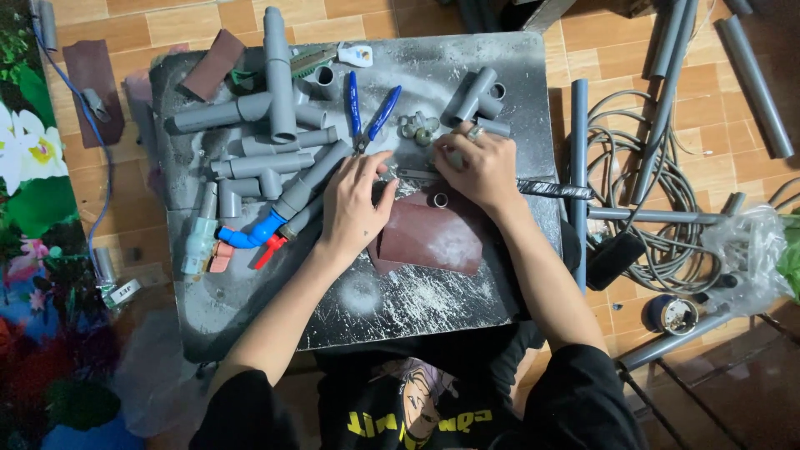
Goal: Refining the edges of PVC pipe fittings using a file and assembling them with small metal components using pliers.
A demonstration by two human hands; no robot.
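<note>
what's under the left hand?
Left hand rests on the dusty work board, fingertips at the edge of the reddish-brown sandpaper sheet. Anything beneath the palm is covered.

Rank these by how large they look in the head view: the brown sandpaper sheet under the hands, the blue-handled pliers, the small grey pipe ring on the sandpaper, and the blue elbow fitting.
1. Brown sandpaper sheet, clearly the largest.
2. Blue-handled pliers.
3. Blue elbow fitting, shorter than the pliers, though thicker.
4. Small grey pipe ring, the smallest.
All lie on the same tabletop, so nearness to the camera hardly skews this.
</note>
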